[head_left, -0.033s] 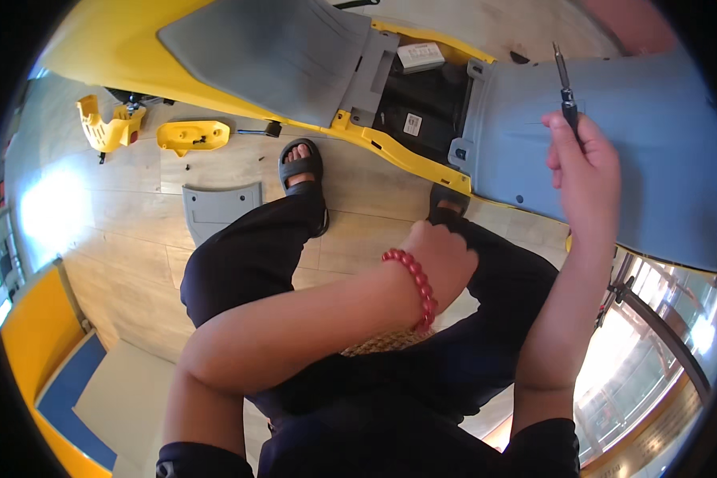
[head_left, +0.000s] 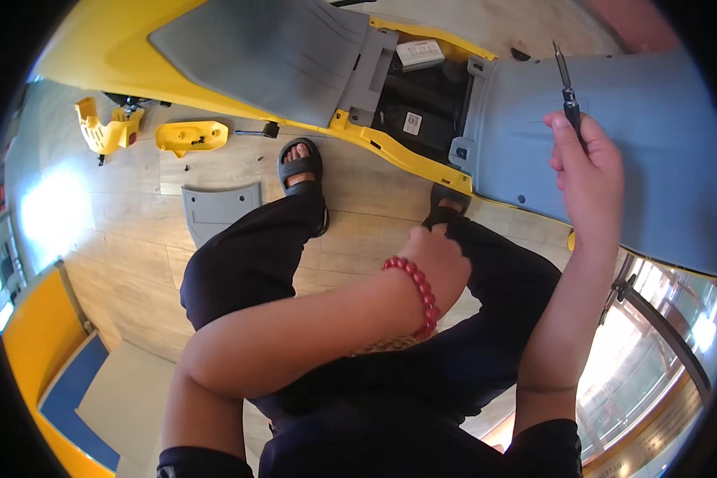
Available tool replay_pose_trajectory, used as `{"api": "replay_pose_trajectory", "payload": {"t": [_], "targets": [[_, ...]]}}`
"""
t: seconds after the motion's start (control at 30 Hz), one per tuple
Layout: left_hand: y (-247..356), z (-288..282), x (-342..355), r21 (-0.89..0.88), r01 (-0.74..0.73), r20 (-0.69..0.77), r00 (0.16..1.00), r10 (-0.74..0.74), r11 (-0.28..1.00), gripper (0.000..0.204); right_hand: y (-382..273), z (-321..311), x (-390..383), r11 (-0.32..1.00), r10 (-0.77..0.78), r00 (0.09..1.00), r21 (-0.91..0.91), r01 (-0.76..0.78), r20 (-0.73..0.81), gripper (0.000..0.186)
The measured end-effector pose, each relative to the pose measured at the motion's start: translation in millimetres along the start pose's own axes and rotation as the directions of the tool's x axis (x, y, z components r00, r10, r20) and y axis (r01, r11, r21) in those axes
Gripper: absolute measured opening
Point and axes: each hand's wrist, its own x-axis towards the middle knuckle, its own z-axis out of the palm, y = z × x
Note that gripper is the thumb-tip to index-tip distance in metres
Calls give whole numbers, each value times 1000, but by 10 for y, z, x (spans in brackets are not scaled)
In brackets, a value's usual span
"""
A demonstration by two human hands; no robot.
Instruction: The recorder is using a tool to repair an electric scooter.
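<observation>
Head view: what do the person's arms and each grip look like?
Dark short sleeves end above the elbows. A red beaded bracelet circles the left wrist; no band shows on the right. Neither the left grip nor right grip is gloved.

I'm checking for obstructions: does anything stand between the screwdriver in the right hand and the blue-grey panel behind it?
Nothing visible, apart from the right hand holding the screwdriver, stands between it and the blue-grey panel. Their gap cannot be judged here.
</observation>
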Motion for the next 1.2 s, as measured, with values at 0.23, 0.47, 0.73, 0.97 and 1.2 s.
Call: {"api": "replay_pose_trajectory", "payload": {"t": [0.23,0.47,0.73,0.97,1.2], "targets": [[203,171,130,182,127,242,955,-169,975,15,231,62,137,996,-80,996,-46,78,-45,26],[365,74,211,262,67,274,951,-141,963,19,307,40,177,998,-12,999,63,14,-31,31],[316,152,346,262,32,282,953,-108,965,25,249,-99,249,993,-39,999,114,42,-28,31],[245,97,449,184,63,404,905,-134,981,27,243,-68,233,997,-45,996,62,51,-83,34],[245,66,422,193,30,364,926,-100,981,29,218,-1,312,999,-41,999,35,41,-7,35]]}}
